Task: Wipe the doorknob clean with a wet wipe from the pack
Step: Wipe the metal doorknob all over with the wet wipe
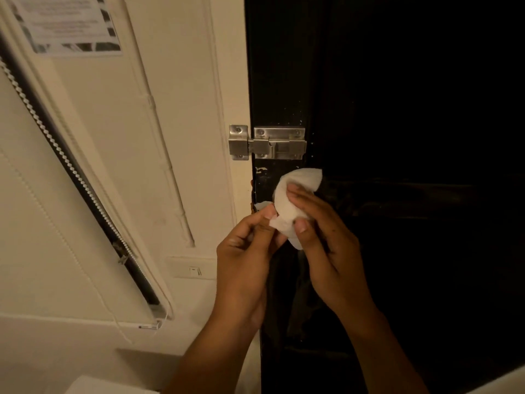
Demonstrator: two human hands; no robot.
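stage: mid-wipe | your right hand (324,237) grip pressing crumpled white wet wipe (295,194) on black door (397,109), doorknob hidden under it | left hand (247,245) pinches wipe's corner | left: finish rubbing | pack unseen

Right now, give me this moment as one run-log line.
stage: wiping | both hands on white wet wipe | left hand pinches its edge | right hand presses it over doorknob, knob hidden | black door bolted, steel latch

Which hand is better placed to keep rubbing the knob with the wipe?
Right. The right hand already cups the wet wipe against the dark door where the knob would sit, hidden beneath it. The left hand only pinches the wipe's lower edge.
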